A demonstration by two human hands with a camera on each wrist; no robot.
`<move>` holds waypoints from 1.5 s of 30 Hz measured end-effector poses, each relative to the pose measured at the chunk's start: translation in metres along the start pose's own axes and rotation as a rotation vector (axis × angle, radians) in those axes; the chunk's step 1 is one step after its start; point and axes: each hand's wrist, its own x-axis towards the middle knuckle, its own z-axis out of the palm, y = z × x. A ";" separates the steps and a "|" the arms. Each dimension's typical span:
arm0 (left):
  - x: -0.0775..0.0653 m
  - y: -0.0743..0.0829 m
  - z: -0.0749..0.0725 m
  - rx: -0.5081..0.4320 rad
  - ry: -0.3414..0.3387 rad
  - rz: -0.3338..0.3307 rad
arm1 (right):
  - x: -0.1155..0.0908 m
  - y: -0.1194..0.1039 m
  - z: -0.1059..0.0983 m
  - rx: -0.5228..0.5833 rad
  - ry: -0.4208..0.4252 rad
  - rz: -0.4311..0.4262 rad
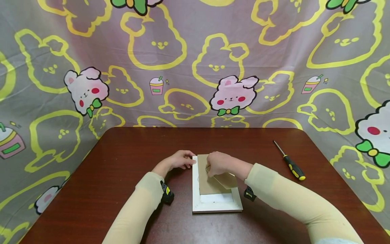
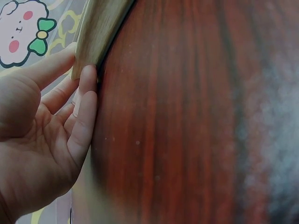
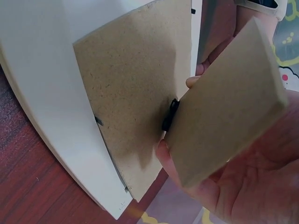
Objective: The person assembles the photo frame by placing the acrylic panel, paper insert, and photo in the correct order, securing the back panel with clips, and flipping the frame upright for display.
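Observation:
A white picture frame (image 1: 195, 200) lies face down on the table. Its brown backing board (image 1: 203, 181) sits toward the far end, with a white strip showing at the near end. My right hand (image 1: 220, 164) grips the stand leg (image 3: 229, 102), which is tilted up from the board on a black hinge (image 3: 171, 114). Small dark metal tabs (image 3: 98, 121) show along the board's edge. At the far left corner of the frame, my left hand (image 1: 182, 160) holds the edge between thumb and fingers; the left wrist view shows the fingertips against the frame's wood-coloured side (image 2: 96, 39).
A black and yellow screwdriver (image 1: 293, 167) lies on the right side of the dark red wooden table (image 1: 128, 203), its tip pointing away. A patterned curtain (image 1: 182, 67) hangs behind and along both sides. Each wrist wears a black camera.

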 end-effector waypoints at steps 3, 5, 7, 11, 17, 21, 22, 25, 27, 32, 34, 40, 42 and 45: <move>0.001 0.000 0.000 -0.001 0.000 0.002 | -0.001 0.000 0.000 0.005 0.002 -0.005; 0.001 0.000 0.000 0.002 0.001 0.001 | -0.001 0.000 -0.001 0.008 -0.002 -0.007; 0.001 0.000 -0.001 0.006 0.000 0.000 | -0.002 0.000 0.000 0.008 -0.005 -0.010; 0.002 0.001 -0.001 0.012 0.002 -0.007 | -0.002 -0.001 -0.001 0.004 -0.007 -0.015; 0.003 0.000 -0.001 0.013 -0.003 -0.004 | -0.002 -0.003 0.000 0.008 -0.011 0.020; 0.003 0.000 -0.001 0.011 -0.001 -0.004 | -0.002 -0.003 0.000 0.006 -0.018 0.056; 0.004 -0.001 -0.001 0.012 0.000 -0.003 | -0.002 -0.003 0.001 0.002 -0.017 0.057; 0.005 -0.002 -0.001 0.016 0.002 -0.002 | -0.002 -0.003 0.001 0.000 -0.016 0.058; 0.005 -0.002 -0.001 0.019 0.003 -0.002 | -0.002 -0.003 0.001 0.006 -0.017 0.059; 0.003 -0.001 -0.001 0.019 0.003 -0.003 | -0.003 -0.004 0.001 0.020 -0.028 0.060; 0.003 -0.001 -0.001 0.016 0.005 -0.007 | -0.003 -0.005 0.001 0.024 -0.033 0.058; 0.002 0.000 -0.001 0.005 0.006 -0.007 | -0.006 -0.006 0.002 0.024 -0.017 0.026; 0.002 0.000 -0.001 0.004 0.005 -0.007 | -0.007 -0.006 0.002 0.039 -0.020 0.028; 0.002 0.000 0.000 0.003 0.004 -0.007 | -0.009 -0.008 0.002 0.055 -0.031 0.031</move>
